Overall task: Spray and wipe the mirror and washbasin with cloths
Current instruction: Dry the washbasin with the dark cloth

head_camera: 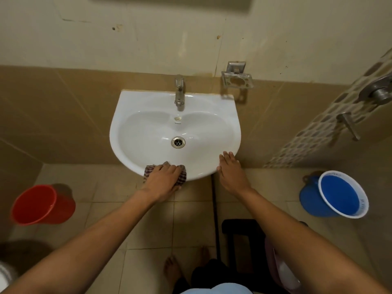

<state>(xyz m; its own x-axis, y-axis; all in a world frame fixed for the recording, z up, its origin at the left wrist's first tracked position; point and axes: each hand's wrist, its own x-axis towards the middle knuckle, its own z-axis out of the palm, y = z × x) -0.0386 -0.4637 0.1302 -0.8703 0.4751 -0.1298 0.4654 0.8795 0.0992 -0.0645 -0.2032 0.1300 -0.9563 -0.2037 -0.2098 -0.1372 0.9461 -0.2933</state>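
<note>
The white washbasin (148, 115) hangs on the tiled wall with a chrome tap (179, 90) at its back and a drain (178, 142) in the bowl. My left hand (163, 179) presses a checked red-and-white cloth (182, 176) against the basin's front rim, fingers bent over it. My right hand (230, 166) rests flat on the front right rim, fingers straight, holding nothing. The mirror's lower edge (169, 2) shows as a dark strip at the top. No spray bottle is in view.
A red bucket (40, 204) stands on the floor at the left, a blue bucket (339, 196) at the right. A metal soap holder (236, 78) is on the wall. Wall taps (377, 92) stick out at the right. A dark stool (241, 234) stands beside my feet.
</note>
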